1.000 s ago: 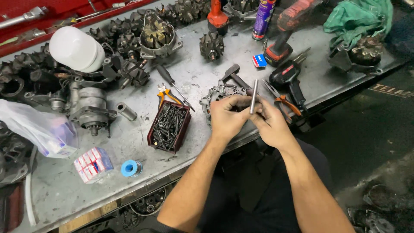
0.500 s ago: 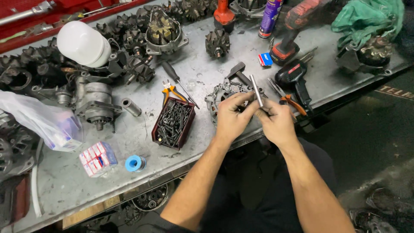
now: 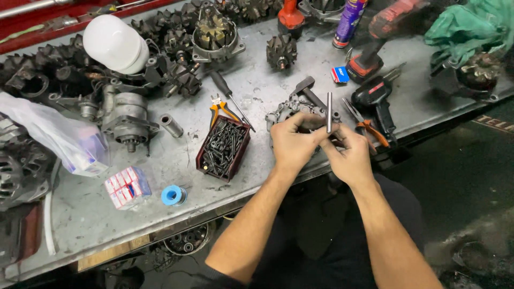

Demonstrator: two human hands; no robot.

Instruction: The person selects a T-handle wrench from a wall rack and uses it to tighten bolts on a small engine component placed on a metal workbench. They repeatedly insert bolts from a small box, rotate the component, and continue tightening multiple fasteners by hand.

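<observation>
Head view: both hands meet at the near edge of the counter (image 3: 257, 91), over a grey alternator housing (image 3: 292, 111). The left hand (image 3: 292, 142) is curled, its fingers closed at the base of a thin steel rod (image 3: 329, 112) and perhaps on some small part there that cannot be made out. The right hand (image 3: 350, 152) pinches the rod from the other side, fingers clenched at its lower end. The rod stands nearly upright, its top free above the knuckles.

Against the two earlier pictures, the rod has straightened: a second ago it leaned to the left at the top, and half a second ago it slanted the other way, while the hands have stayed over the housing. The hands look drawn closer together, fingertips now touching around the rod's foot. That reads as a fine adjustment at the rod's lower end rather than a change of place; the housing seems not to have shifted.

Around them: a red tray of dark screws (image 3: 224, 148) just left of the left hand, orange-handled pliers (image 3: 220, 107) and a screwdriver (image 3: 230, 99) behind the tray, a hammer (image 3: 306, 88) touching the housing's far side, a second pair of pliers (image 3: 367, 126) and a black drill (image 3: 377, 99) to the right. Well to the left lie a blue tape roll (image 3: 172, 195) and a pack of small boxes (image 3: 126, 186).
</observation>
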